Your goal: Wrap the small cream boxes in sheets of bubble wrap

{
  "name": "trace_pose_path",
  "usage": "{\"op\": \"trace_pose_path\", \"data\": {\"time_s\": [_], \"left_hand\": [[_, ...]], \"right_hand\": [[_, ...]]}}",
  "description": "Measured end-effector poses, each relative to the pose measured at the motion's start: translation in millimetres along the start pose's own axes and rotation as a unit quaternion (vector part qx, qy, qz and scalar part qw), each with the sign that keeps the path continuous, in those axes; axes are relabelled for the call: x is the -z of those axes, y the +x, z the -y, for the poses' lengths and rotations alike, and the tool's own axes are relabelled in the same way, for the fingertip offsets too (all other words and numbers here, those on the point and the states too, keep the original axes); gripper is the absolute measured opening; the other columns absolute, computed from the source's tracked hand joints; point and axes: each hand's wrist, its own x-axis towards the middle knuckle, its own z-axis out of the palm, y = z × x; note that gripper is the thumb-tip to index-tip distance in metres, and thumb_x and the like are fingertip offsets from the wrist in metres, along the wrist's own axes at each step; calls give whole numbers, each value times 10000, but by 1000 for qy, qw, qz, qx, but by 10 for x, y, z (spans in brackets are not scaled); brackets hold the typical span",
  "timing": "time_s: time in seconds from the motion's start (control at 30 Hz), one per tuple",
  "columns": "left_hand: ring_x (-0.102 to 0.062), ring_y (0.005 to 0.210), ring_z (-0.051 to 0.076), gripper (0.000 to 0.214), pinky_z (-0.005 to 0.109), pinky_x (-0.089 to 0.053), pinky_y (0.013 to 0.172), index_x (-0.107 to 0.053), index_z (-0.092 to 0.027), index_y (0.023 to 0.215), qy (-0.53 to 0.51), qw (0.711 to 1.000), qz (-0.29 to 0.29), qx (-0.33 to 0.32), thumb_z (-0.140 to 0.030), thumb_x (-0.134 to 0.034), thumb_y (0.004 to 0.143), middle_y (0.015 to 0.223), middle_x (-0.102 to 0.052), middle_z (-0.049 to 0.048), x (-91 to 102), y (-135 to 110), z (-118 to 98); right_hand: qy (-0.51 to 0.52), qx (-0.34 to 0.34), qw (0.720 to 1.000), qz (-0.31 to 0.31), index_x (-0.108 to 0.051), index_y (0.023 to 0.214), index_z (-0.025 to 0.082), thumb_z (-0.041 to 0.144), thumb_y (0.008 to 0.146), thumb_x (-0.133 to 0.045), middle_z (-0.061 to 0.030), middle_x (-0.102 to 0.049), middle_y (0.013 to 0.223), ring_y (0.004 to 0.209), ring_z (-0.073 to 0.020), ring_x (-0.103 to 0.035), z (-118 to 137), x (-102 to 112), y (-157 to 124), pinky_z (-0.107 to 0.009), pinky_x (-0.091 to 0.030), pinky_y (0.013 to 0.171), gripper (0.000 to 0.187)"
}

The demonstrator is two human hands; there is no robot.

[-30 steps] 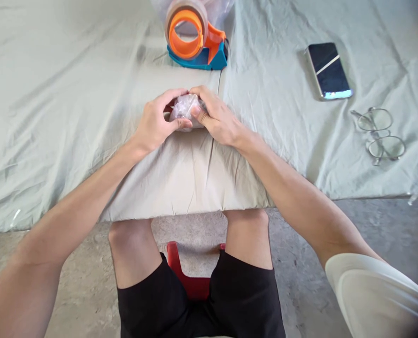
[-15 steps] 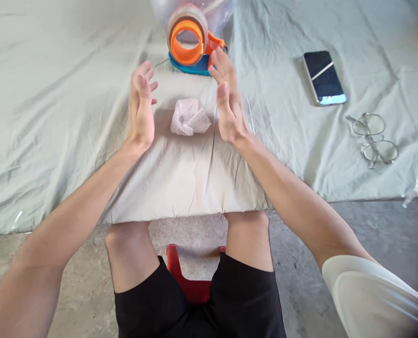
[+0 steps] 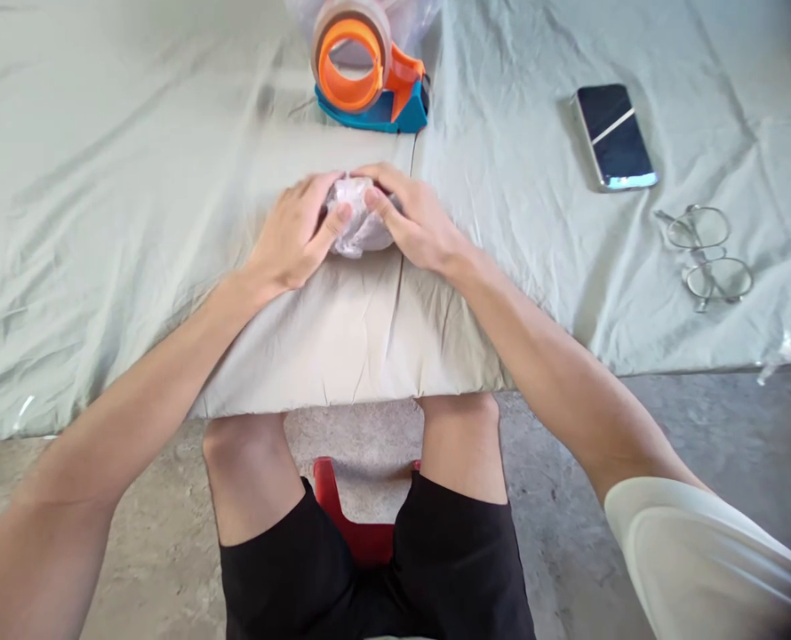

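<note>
A small bundle wrapped in crinkled, whitish plastic [image 3: 356, 233] rests on the cloth-covered table, right in front of me. What is inside the wrap I cannot make out. From the left, my left hand [image 3: 300, 227] curls round it, thumb on the near top and fingers on the far side. On the other side my right hand [image 3: 412, 213] grips it the same way, the two thumbs close together. Both hands partly hide the bundle's sides.
An orange and teal tape dispenser [image 3: 372, 76] with a roll stands beyond my hands, a clear plastic bag [image 3: 412, 22] behind it. To the right lie a phone [image 3: 615, 138] and wire-framed glasses [image 3: 708, 253]. The table's near edge runs above my knees.
My hands, which were apart and open on either side of the bundle, have come inward and closed on it. The bundle stays in about the same place.
</note>
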Motion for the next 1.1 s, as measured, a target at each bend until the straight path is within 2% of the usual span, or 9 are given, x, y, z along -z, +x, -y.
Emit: {"op": "trace_pose_path", "data": {"time_s": [0.07,0.17,0.33,0.43,0.6,0.77,0.9,1.0,1.1], "left_hand": [[-810,1296,385,907,599,-655,1132,-618,-264,1568,3,1000,22,-7,-978,-301,1106,1417,-814,171,-32,-12,8],[-846,1175,351,800,513,-681,1010,-512,-350,1651,-6,1000,25,11,-925,-512,1095,1309,-835,117,-27,-30,39],[-809,1322,325,747,481,-701,999,-392,-426,1718,-5,1000,20,0,-666,-730,1096,1518,-763,95,15,-56,-113],[-721,1477,342,741,534,-696,1080,-390,-403,1703,16,998,-12,-55,-527,-755,1070,1606,-699,106,3,-46,-191],[-705,1473,352,792,573,-654,1166,-375,-412,1692,35,994,-44,-93,-413,-781,1012,1563,-708,100,-6,-28,-160],[-620,1591,348,721,615,-601,1253,-412,-450,1676,48,997,13,-51,-388,-727,1031,1707,-646,67,34,-32,-210],[-588,1617,334,652,625,-577,1296,-467,-470,1636,59,996,25,-62,-399,-745,1050,1737,-626,33,37,-19,-227],[-615,1576,347,617,635,-584,1287,-492,-384,1598,49,996,9,-78,-451,-771,1051,1690,-654,78,18,-3,-187],[-626,1553,355,483,621,-585,1270,-544,-396,1510,43,997,3,-59,-505,-737,1081,1636,-678,82,13,7,-154]], "right_hand": [[-3,-3,1000,20,-761,1337,387,993,1038,-426,-54,-842,1368,1261,-347,-773,56,-4,-22,-557,-618,1210,754],[1,15,1000,5,-763,1292,398,959,1034,-500,-53,-834,1365,1273,-355,-763,112,15,-39,-580,-614,1205,671],[6,28,998,-51,-772,1184,400,965,1025,-491,-53,-849,1298,1236,-373,-785,157,22,-32,-617,-652,1137,651],[1,27,996,-86,-769,1197,407,907,1046,-548,-45,-853,1297,1204,-357,-796,189,16,-38,-611,-664,1122,567],[-6,24,993,-111,-747,1183,401,949,999,-582,-67,-835,1225,1162,-357,-781,187,-2,-14,-598,-638,1092,601],[19,5,995,-102,-714,1150,383,1023,964,-560,-55,-842,1224,1077,-317,-759,156,22,51,-572,-648,1045,684],[8,17,994,-110,-750,1114,399,992,930,-641,-50,-839,1178,1052,-340,-747,151,16,48,-598,-646,1043,630],[-13,25,988,-150,-749,1127,407,893,1026,-582,-52,-824,1185,1057,-333,-733,176,-48,15,-574,-638,1054,524],[-22,66,980,-186,-734,1145,380,739,1143,-512,-61,-809,1151,1026,-295,-705,227,-109,-17,-508,-634,1027,422]]}}
